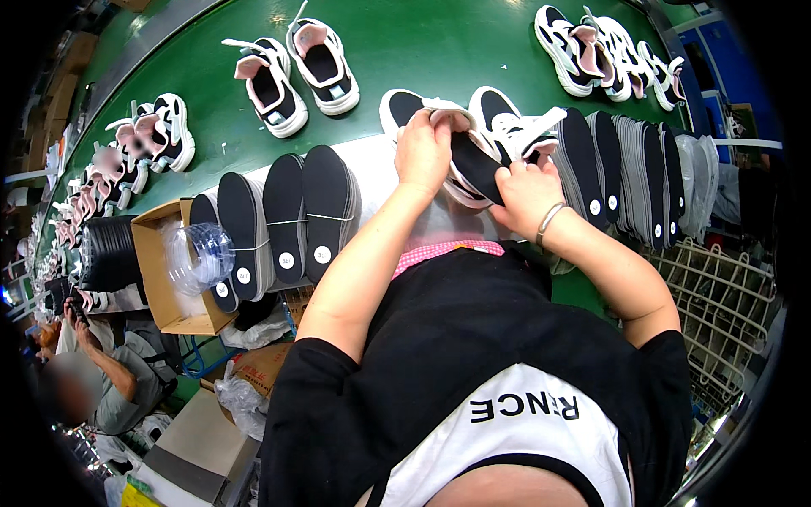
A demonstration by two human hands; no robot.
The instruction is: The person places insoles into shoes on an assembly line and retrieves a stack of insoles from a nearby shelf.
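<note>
In front of me a black and white sneaker [466, 196] with a pale lining is tilted with its opening toward me. My left hand [424, 152] is closed on its collar and tongue, fingers over the edge. A black insole [478, 167] lies partly inside the opening, and my right hand [525, 196], with a bracelet at the wrist, pinches its near end. Just behind, to the right, a second matching sneaker [497, 105] rests with its tongue pulled up. How far the insole reaches inside is hidden.
Banded stacks of black insoles [285, 211] stand at left, and more insole stacks [639, 173] at right. A cardboard box [160, 270] holds clear plastic. Sneakers [323, 72] stand on the green table [456, 42]. A wire rack [718, 304] is right; a co-worker [127, 380] is far left.
</note>
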